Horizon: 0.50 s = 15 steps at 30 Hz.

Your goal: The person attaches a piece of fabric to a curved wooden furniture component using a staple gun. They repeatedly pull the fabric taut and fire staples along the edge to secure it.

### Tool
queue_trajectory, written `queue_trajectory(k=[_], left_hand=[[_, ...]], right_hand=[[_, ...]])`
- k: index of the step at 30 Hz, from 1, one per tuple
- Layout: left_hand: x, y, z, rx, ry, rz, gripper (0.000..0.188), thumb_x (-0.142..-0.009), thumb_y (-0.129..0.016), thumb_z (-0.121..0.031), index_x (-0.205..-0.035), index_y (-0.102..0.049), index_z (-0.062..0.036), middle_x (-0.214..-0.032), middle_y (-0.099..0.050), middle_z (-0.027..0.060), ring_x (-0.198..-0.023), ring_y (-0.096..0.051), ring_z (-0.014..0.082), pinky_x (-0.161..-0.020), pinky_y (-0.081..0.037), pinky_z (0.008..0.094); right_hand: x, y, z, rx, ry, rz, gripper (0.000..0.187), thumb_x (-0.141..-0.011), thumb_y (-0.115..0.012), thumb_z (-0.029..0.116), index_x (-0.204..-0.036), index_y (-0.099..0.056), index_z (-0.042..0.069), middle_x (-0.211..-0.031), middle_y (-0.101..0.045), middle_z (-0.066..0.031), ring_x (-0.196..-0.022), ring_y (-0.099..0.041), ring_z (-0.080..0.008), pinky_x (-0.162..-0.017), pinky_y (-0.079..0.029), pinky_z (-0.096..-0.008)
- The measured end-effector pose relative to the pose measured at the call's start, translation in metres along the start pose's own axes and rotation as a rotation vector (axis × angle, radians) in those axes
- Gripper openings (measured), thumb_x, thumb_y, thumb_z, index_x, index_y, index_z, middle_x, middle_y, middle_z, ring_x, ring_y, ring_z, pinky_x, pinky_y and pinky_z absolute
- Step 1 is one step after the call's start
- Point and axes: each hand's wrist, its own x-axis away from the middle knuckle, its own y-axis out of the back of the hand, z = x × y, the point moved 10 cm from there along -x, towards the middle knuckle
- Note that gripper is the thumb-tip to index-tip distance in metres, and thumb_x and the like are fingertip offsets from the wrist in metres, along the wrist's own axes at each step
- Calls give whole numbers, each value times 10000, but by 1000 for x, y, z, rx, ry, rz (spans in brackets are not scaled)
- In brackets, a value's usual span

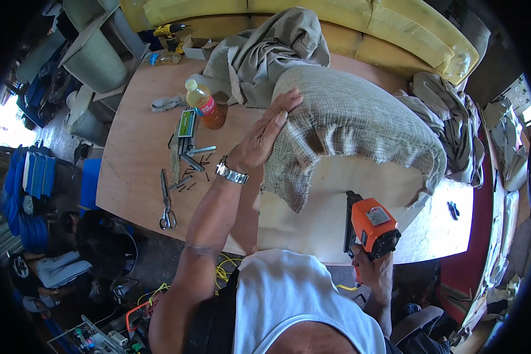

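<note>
On the table in front of me lies a curved, padded upholstery piece covered in grey-beige woven fabric. The frayed fabric edge curls over its near side, above a pale wooden board. My left hand rests flat on the piece's left edge, fingers stretched out along the fabric. Wrapped round the handle of an orange and black staple gun, my right hand keeps the tool upright near the table's front edge. The gun's black nose is apart from the fabric.
Scissors, loose nails, staple strips and a bottle lie or stand on the left. Crumpled fabric and a drill are farther back. Pliers lie right. A yellow hose hangs below the table.
</note>
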Motion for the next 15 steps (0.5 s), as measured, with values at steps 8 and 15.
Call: queue_trajectory(k=[8, 15], left_hand=[[4, -8, -25, -290, -104, 26, 531, -1063, -436, -240, -1541, -366, -20, -1599, -353, 169, -1504, -297, 324, -1232, -203, 412], [4, -6, -29, -376, -129, -23, 620, -961, -601, -194, -1525, -388, -48, -1582, -366, 200, -1474, -341, 373, -1212, -266, 451]], right_hand=[[10, -6, -8, 66, -141, -111, 379, -819, -842, 172, -1107, -644, 23, -890, -711, -89, -807, -702, -216, -746, -562, -354], [14, -14, 22, 147, 0, -203, 318, -809, -839, 145, -1046, -668, 19, -866, -726, -84, -799, -713, -204, -737, -560, -343]])
